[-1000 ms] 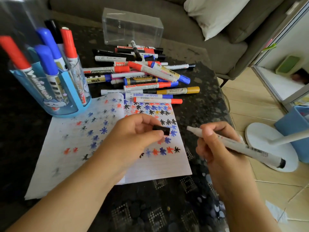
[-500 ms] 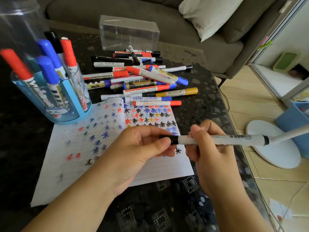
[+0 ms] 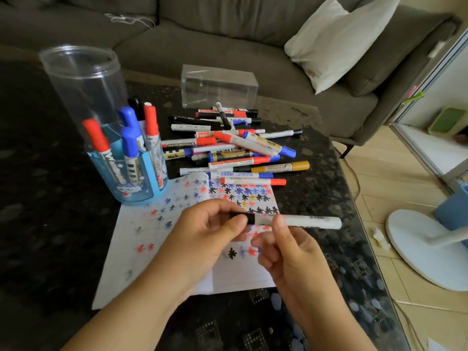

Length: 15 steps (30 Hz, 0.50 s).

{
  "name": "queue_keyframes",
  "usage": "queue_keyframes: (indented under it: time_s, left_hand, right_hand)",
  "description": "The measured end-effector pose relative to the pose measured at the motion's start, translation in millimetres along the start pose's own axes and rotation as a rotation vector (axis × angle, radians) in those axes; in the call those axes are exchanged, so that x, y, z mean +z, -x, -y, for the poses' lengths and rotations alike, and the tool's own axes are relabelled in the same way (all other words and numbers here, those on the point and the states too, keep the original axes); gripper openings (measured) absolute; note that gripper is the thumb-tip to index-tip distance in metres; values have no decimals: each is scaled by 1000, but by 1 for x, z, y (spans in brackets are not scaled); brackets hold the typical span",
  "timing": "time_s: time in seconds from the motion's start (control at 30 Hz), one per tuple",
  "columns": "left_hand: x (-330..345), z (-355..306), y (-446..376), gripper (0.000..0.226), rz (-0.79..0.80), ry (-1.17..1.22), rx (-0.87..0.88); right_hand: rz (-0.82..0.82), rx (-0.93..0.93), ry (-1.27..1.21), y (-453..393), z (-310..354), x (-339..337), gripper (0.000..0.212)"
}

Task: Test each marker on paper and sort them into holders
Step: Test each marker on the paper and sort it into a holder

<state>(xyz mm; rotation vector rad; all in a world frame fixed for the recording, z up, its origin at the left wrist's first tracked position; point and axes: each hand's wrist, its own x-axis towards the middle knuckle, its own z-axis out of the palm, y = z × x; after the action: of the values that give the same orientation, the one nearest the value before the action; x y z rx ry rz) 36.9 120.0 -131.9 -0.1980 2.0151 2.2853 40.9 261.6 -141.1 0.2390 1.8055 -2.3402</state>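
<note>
Dark table: paper, marker pile, blue holder, clear box.

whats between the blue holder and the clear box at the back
In the head view, the loose pile of markers lies on the dark table between the blue holder and the clear box.

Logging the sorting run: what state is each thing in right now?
white marker: capped, level, above the paper
black cap: on the marker, pinched by left hand
right hand: fingers curled at the barrel
blue holder: upright, holding red and blue markers
clear box: empty
paper: covered in test marks
</note>
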Motion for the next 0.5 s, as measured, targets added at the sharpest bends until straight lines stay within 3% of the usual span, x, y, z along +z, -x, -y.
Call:
queue_keyframes:
  time_s: [0.07,0.17,0.2,0.3,0.37,0.5]
  left_hand:
    - [-13,-7,0,9,-84,-112,59]
    - [-31,-22,7,9,-163,-191,127]
    - [-36,-27,12,8,-183,-198,141]
    - [-53,-43,30,7,-255,-249,207]
    - [-68,-53,42,7,-297,-318,236]
    - [-107,-68,54,16,-392,-404,304]
  right_hand:
    - [-104,45,201,4,5,-2,37]
    - [-197,-262,611,8,18,4,7]
    - [-135,-377,716,9,24,12,5]
    - [194,-569,1006,6,35,50,27]
    - [349,-640,1105,3,35,81,23]
    - [367,-685,1153,3,41,123,16]
